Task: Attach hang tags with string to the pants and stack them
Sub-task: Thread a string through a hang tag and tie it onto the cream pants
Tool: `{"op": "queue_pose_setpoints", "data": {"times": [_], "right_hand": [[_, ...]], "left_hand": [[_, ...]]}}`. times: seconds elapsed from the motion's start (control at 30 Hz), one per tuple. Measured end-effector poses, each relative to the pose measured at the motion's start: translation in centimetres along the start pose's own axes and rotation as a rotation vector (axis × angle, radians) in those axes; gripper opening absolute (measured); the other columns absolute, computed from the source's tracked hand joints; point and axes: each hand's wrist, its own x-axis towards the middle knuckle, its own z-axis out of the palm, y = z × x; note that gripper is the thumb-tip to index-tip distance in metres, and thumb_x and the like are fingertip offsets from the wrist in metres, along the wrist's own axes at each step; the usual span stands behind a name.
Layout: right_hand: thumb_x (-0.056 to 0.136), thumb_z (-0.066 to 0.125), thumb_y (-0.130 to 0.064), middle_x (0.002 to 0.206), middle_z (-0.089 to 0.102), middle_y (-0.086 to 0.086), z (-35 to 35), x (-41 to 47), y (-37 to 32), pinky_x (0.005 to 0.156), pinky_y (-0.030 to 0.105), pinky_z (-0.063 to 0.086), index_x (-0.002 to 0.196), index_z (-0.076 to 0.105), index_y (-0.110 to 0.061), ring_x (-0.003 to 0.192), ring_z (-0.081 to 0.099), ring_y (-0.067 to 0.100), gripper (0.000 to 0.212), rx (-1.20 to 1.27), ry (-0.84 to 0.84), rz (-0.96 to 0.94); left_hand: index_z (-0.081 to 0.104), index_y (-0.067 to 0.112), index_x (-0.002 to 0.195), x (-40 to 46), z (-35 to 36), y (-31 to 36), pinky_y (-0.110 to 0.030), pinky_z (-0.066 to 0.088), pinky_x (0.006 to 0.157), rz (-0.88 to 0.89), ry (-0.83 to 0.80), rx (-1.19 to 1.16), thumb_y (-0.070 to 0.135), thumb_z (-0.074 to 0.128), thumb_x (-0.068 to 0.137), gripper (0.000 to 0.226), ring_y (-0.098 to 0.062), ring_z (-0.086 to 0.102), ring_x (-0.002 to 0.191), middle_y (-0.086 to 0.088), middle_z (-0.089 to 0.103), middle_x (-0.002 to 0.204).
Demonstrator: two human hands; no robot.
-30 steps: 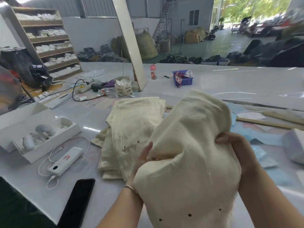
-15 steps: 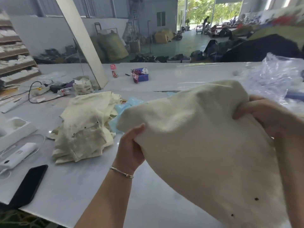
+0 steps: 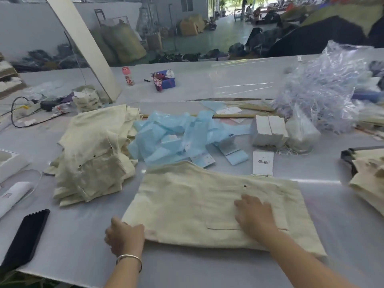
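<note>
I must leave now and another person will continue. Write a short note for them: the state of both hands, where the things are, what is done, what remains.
Left hand: grips the near-left corner of the cream pants.
Right hand: open, flat on the pants.
Pants lie spread on the table.
A stack of pants sits to the left.
A loose hang tag lies just beyond the pants; tag bundles farther back.
Left: tag this pair, then stack it.

Matt cream woven-cloth pants, smooth glossy table, crinkly clear plastic bags, glossy blk phone.
</note>
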Motion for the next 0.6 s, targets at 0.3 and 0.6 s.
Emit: {"op": "queue_pose_setpoints", "data": {"times": [0.3, 0.6], "right_hand": [[0.08, 0.068, -0.05, 0.127, 0.051, 0.011, 1.7, -3.4, 5.3, 0.087, 0.037, 0.043, 0.13, 0.042, -0.01, 0.117, 0.05, 0.03, 0.069, 0.502, 0.214, 0.597], [0.081, 0.069, -0.015, 0.098, 0.063, -0.006, -0.7, -4.1, 2.4, 0.075, 0.012, 0.041, 0.112, 0.066, -0.019, 0.091, 0.058, 0.004, 0.032, 1.075, 0.346, 0.214]], "left_hand": [[0.073, 0.015, 0.09, -4.1, 6.2, 4.9, -0.026, 0.041, 0.086, 0.655, -0.46, 0.156, -0.002, 0.063, 0.074, 0.026, -0.022, 0.061, 0.099, 0.001, 0.069, 0.098], [0.071, 0.018, 0.096, -12.8, 11.0, 9.5, -0.023, 0.053, 0.066, 0.416, -1.17, -0.216, 0.028, 0.068, 0.09, 0.012, -0.013, 0.07, 0.081, -0.002, 0.073, 0.089]]}}
